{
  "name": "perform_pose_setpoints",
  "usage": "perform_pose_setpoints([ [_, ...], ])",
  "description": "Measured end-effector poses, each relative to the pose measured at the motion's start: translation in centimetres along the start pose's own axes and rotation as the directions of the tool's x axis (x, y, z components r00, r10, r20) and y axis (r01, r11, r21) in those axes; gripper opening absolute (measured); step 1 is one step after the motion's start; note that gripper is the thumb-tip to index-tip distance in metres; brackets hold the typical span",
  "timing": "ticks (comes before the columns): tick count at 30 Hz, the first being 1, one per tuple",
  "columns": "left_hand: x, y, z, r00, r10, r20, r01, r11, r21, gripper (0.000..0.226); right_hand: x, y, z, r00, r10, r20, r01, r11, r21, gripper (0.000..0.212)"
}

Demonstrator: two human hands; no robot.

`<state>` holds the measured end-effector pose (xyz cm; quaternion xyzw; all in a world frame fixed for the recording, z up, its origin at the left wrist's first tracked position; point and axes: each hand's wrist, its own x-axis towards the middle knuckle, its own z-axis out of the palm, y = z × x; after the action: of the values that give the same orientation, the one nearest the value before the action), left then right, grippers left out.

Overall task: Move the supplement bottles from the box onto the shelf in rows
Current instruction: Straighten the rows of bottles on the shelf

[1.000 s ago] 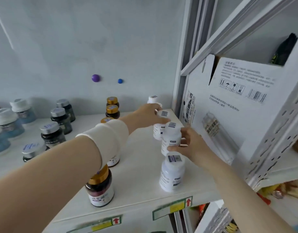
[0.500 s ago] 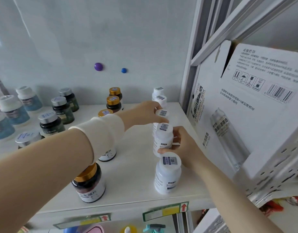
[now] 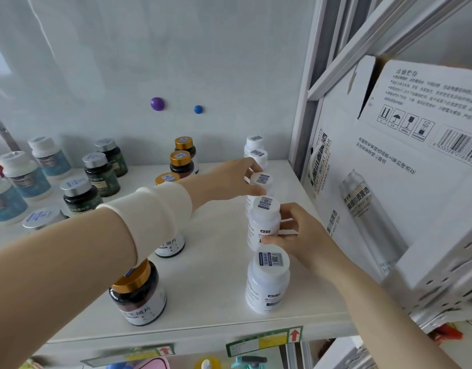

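Gripping light, rigid, slick white bottles: your left hand [image 3: 229,179] pinches one cap [image 3: 262,179], right hand [image 3: 296,235] clasps another's body [image 3: 261,225].

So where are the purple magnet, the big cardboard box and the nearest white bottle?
purple magnet [image 3: 157,103], head view, its domed face.
cardboard box [image 3: 405,182], head view, its printed side.
nearest white bottle [image 3: 268,286], head view, its body.

The left hand [image 3: 229,179] reaches toward the back right corner of the shelf, forearm stretched across it and wrapped in a white sleeve at the wrist, fingers pinched around a cap. The right hand [image 3: 298,235] sits nearer the front edge, fingers curled in a grip.
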<state>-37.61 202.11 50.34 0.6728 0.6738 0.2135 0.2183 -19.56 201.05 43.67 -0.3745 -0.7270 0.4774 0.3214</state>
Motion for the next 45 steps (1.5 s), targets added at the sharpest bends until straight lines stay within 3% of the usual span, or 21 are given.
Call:
perform_pose_setpoints([
  [8,0.5,-0.1,0.1,1.000,-0.017,0.017,0.018,0.996,-0.083,0.043,-0.1,-0.1,-0.1,1.000,0.013,-0.006,-0.013,1.000,0.005,0.044],
  [18,0.5,0.4,0.5,0.999,-0.033,0.020,0.034,0.997,-0.068,0.047,-0.3,-0.6,-0.3,0.999,0.043,0.003,-0.042,0.998,-0.054,0.044],
  [22,0.0,0.5,0.1,0.999,-0.042,-0.006,0.042,0.999,-0.030,0.054,-0.6,-1.7,-0.9,0.998,0.052,0.023,-0.050,0.995,-0.087,0.053],
  [28,-2.0,0.9,-3.6,0.996,-0.026,-0.091,0.036,0.994,0.106,0.040,-0.6,-5.7,-2.6,0.999,-0.039,0.005,0.040,0.975,-0.217,0.056],
  [32,-4.8,0.8,-7.2,0.991,-0.033,-0.130,0.072,0.947,0.312,0.037,0.6,-9.3,-1.5,0.986,-0.148,0.081,0.169,0.888,-0.428,0.062],
  [36,-7.6,-0.8,-9.8,0.991,-0.075,-0.108,0.117,0.882,0.456,0.034,1.5,-12.0,1.1,0.958,-0.187,0.219,0.286,0.722,-0.630,0.068],
  [45,-10.1,-5.5,-12.0,1.000,-0.011,-0.001,0.008,0.663,0.749,0.045,1.2,-15.4,7.5,0.949,-0.148,0.277,0.314,0.411,-0.856,0.058],
])
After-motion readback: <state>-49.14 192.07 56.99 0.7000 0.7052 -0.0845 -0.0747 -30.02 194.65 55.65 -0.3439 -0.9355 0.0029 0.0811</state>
